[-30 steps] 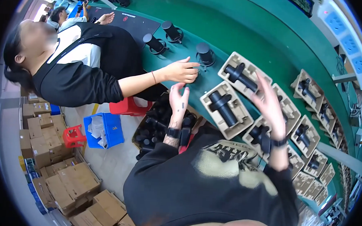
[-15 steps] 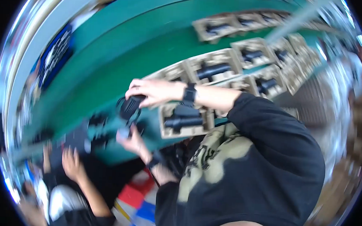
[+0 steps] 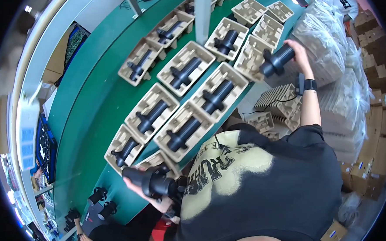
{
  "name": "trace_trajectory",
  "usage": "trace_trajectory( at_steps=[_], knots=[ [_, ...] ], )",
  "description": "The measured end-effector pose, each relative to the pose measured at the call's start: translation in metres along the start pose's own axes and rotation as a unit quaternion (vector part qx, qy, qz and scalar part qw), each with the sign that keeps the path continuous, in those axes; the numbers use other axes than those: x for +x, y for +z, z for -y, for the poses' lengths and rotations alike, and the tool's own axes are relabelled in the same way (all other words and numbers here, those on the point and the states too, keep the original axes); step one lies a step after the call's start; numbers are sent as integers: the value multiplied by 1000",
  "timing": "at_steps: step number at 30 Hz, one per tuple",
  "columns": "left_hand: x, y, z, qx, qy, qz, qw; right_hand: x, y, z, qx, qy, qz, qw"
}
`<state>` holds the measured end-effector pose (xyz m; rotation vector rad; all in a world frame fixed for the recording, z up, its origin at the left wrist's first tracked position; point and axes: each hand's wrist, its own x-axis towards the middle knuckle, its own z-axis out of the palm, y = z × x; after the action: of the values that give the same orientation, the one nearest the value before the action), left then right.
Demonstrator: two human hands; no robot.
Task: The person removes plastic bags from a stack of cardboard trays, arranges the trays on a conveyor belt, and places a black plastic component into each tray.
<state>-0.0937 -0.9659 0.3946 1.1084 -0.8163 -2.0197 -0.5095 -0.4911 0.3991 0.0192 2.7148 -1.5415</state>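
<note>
My right hand (image 3: 296, 54) is closed around one end of a black telescope-like tube (image 3: 276, 60), holding it over a tan moulded-pulp tray (image 3: 247, 64). At the lower middle, my left hand (image 3: 147, 196) grips a second black telescope-like tube (image 3: 148, 181) from beneath; its fingers are partly hidden. That tube covers part of another pulp tray (image 3: 169, 159). Beyond it, rows of pulp trays each hold a similar black tube, such as the tube (image 3: 184, 133) and the tube (image 3: 218, 97) nearest my body.
The trays stand on a green bench (image 3: 88, 128). A grey post (image 3: 202, 16) rises among them. Stacked trays (image 3: 285, 101) and plastic-wrapped stacks (image 3: 334, 84) stand at right, with cardboard boxes (image 3: 371, 143) behind. Small black parts (image 3: 107, 210) sit near a co-worker's arm (image 3: 82, 234).
My view has swung toward the trays. My hands were close together with a black ribbed piece and a pale round piece; now they are wide apart, each on a black tube.
</note>
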Motion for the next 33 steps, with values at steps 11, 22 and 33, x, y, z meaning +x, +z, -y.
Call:
trace_trajectory(
  at_steps=[11, 22, 33],
  knots=[
    [-39, 225, 169, -2, -181, 138, 974, 95, 72, -67, -233, 17, 186, 954],
    [-92, 329, 267, 296, -121, 581, 749, 53, 25, 6, -9, -452, 440, 776],
    [-56, 275, 276, 91, -329, 273, 899, 236, -35, -115, -338, -507, 145, 779]
  ],
)
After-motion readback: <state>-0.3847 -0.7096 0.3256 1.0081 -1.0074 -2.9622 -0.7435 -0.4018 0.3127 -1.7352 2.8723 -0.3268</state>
